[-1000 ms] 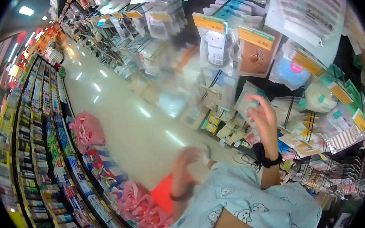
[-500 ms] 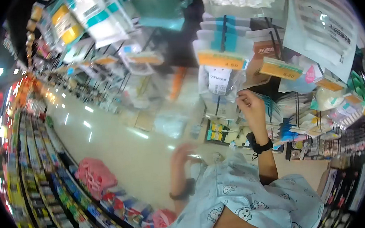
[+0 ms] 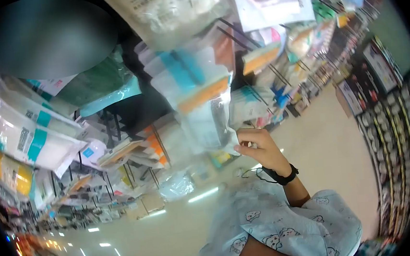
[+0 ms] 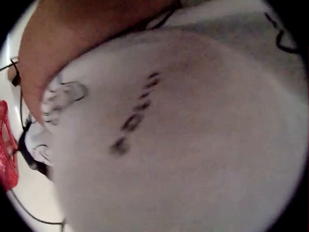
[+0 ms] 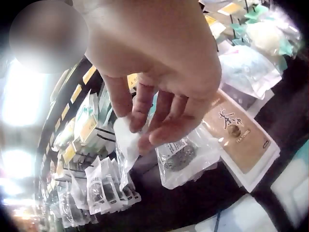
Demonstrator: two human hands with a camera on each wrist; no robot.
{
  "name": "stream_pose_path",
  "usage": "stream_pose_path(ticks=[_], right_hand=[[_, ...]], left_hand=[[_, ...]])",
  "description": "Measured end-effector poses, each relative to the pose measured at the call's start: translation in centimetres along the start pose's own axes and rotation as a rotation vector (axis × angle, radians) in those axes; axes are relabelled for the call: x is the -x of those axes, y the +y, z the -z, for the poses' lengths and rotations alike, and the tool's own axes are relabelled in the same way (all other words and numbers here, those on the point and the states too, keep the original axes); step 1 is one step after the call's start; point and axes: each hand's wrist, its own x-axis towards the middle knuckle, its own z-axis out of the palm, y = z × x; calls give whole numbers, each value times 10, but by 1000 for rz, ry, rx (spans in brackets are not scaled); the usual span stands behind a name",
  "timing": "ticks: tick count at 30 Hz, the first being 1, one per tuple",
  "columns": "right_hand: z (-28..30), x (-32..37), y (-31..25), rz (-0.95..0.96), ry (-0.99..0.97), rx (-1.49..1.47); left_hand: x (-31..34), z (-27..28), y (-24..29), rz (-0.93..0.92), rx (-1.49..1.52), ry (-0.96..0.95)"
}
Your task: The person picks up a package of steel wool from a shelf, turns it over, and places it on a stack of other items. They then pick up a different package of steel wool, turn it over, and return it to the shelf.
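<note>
Pinching the lower corner of the clear packet (image 3: 208, 124) between thumb and curled fingers, my right hand (image 3: 258, 149) holds it where it hangs on the display rack (image 3: 113, 121). A gentle, steady tug seems best, sparing neighbouring packets. My left hand is out of sight.

So it's a black wire peg rack (image 3: 117, 120), stuffed top to bottom. Hanging off the hooks: soft white packs with teal stripes (image 3: 32, 136), a yellow pack (image 3: 6, 175), a green bagged pack (image 3: 100, 83), and a clear plastic packet with a white label (image 3: 209, 123) right under an orange price tag (image 3: 205, 95). Up close there's a flat brown packet (image 5: 241, 140) just beside a clear bag with a steel scourer (image 5: 181, 157). The glossy cream floor (image 3: 174, 226) runs below; what's down low on it is too blurry to tell.
</note>
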Motion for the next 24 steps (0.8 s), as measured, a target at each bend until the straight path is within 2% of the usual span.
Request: stream_pose_path(ticks=[1, 4, 5, 10, 13, 19, 22, 24], right_hand=[[-11, 8, -22, -38, 71, -63], [-31, 35, -32, 5, 143, -35], [-43, 43, -34, 55, 251, -65], [-49, 85, -69, 169, 222, 107], [-52, 113, -68, 185, 228, 121], [-43, 164, -50, 33, 388, 106], [-15, 180, -58, -57, 527, 171], [6, 192, -55, -50, 655, 143]], left_hand=[[-12, 10, 4, -14, -19, -27], [-47, 31, 17, -52, -79, -123], [-58, 35, 21, -67, -100, -152], [-100, 32, 49, -140, -199, -310], [-116, 16, 67, -185, -264, -404], [-125, -33, 94, -245, -409, -586], [-123, -64, 108, -266, -486, -652], [-119, -87, 118, -278, -523, -681]])
